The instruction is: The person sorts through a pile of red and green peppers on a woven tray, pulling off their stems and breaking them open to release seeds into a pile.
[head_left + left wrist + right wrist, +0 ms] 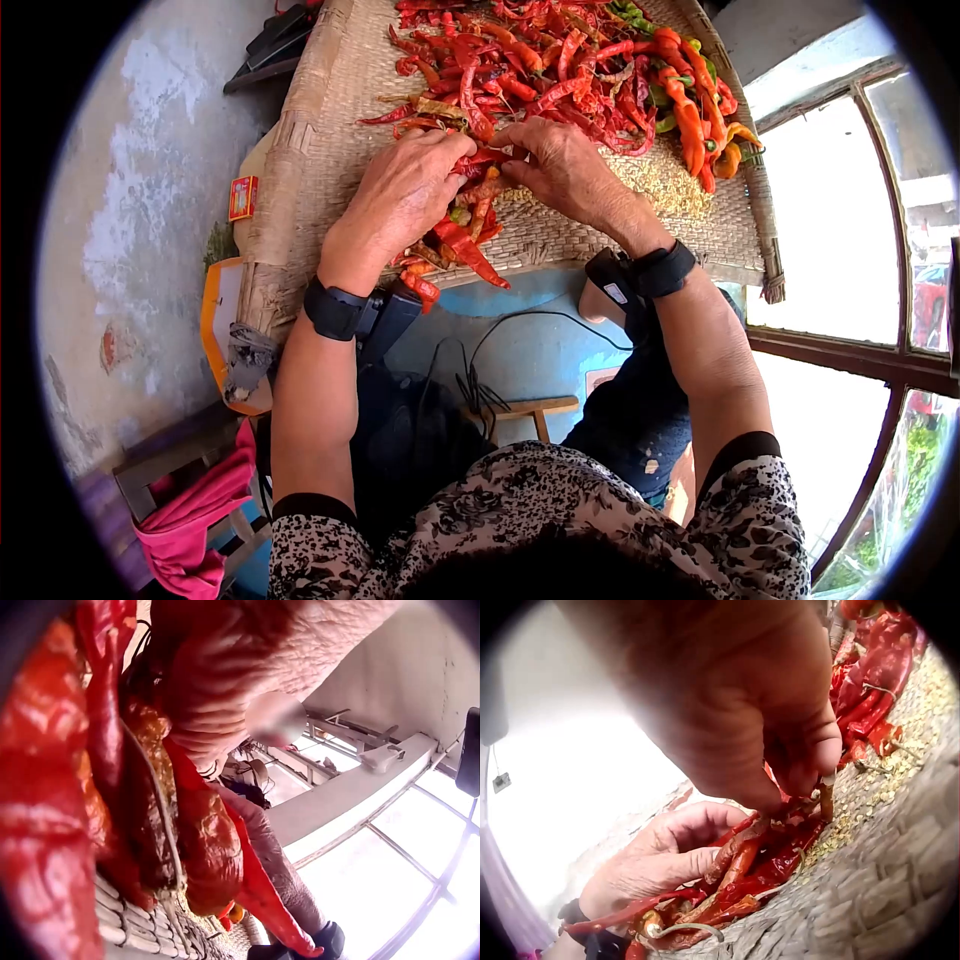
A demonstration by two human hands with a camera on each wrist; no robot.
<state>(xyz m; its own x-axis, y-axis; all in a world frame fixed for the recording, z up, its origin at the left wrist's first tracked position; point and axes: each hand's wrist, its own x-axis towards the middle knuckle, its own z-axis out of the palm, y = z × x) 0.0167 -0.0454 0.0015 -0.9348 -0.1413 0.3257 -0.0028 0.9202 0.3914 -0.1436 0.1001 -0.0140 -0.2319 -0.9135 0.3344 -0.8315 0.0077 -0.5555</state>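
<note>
Closest in, the person's patterned sleeves (pixel 740 520) are filling the bottom of the head view, and a pink cloth (pixel 190 520) is hanging over a chair at the low left. Just past the knees, a black cable (pixel 520 320) is looping across a pale blue surface (pixel 530 350) that is showing under the woven tray (pixel 320 150).

Now to the tray's near edge. The left hand (pixel 400 200) is lying knuckles up, its fingers curling round a bunch of chillies (pixel 465 245). The tips of the bunch are poking out over that edge. The right wrist view is showing those fingers wrapping over the red pods.

Close against it, the right hand (pixel 565 170) is pinching a single chilli (pixel 826 801) between thumb and forefinger, with the other fingers bending in. Pale seeds (pixel 670 185) are lying scattered on the weave towards the tray's right edge.

Further out, a big heap of red chillies (pixel 560 60) is covering the tray's far half. Orange and green chillies (pixel 690 110) are crowding the far right corner. The weave along the left edge is showing bare.

Beyond the tray's left edge, a small orange packet (pixel 243 197) is sitting in front of a rough, patchy wall (pixel 130 200). On the right, a dark-framed window (pixel 850 345) is pouring in bright daylight, and greenery is showing through its lowest pane.
</note>
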